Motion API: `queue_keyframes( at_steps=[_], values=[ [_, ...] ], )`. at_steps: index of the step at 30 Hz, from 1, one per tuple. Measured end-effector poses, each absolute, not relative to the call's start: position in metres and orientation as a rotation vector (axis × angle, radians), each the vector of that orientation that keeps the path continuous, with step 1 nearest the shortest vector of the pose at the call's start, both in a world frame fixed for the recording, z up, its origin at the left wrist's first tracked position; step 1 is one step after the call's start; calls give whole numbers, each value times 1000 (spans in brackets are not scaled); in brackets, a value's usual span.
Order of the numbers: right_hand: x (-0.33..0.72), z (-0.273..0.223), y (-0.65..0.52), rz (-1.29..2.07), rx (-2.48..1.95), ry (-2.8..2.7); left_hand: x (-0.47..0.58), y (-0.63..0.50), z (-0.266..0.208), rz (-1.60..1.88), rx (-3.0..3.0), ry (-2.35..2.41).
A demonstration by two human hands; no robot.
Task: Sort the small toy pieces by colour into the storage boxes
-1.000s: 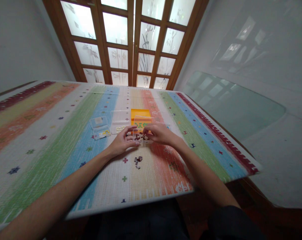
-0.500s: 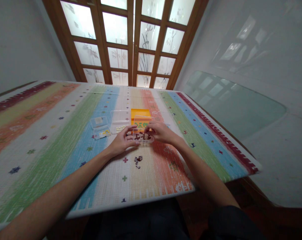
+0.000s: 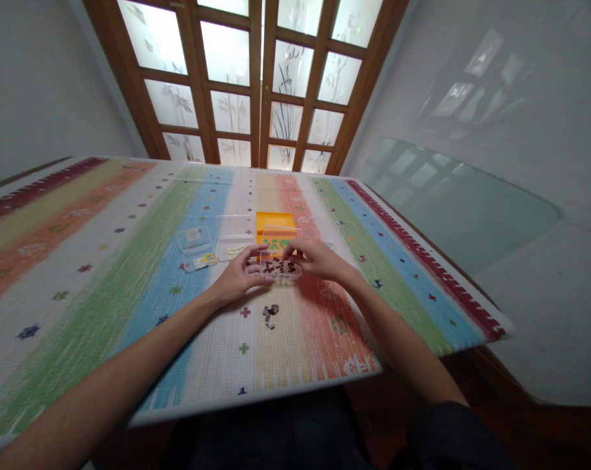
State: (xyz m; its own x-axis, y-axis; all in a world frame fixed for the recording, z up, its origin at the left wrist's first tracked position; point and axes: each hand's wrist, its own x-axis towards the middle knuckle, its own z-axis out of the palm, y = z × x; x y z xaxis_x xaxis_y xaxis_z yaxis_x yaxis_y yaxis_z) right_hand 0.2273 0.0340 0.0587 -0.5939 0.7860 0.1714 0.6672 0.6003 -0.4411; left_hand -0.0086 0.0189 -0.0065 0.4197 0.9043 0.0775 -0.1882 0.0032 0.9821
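A small clear plastic box (image 3: 282,275) with its lid raised holds several small dark brown pieces (image 3: 278,266). My left hand (image 3: 241,273) grips the box's left side, thumb along the near edge and fingers at the far corner. Over the right part of the box, my right hand (image 3: 315,258) has its fingertips pinched together; whatever may be between them is too small to make out. A loose cluster of small dark brown pieces (image 3: 270,314) lies on the tablecloth, nearer to me than the box.
Behind the box stands an open yellow box (image 3: 274,220), with green pieces (image 3: 276,245) showing through the clear lid. To the left are an open clear box with pale pieces (image 3: 235,250) and another with yellow and white pieces (image 3: 201,261). A striped tablecloth (image 3: 188,346) covers the table.
My right hand has shifted very slightly at the box's right side. The left hand keeps its hold, and the loose pieces look unmoved.
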Motion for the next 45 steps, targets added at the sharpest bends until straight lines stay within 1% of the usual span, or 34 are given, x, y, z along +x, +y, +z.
queue_keyframes(
  at_steps=[6, 19, 36, 45],
  values=[
    [228, 59, 33, 478, -1128, -2490, -8, 19, -7, 995, 1282, 751],
    [226, 62, 31, 480, -1231, -2525, -8, 19, -6, 994, 1288, 755],
    [225, 59, 34, 293, -1276, -2600, -8, 18, -4, 996, 1279, 731],
    [221, 58, 35, 281, -1285, -2617, -8, 17, -3, 984, 1254, 735]
  ],
)
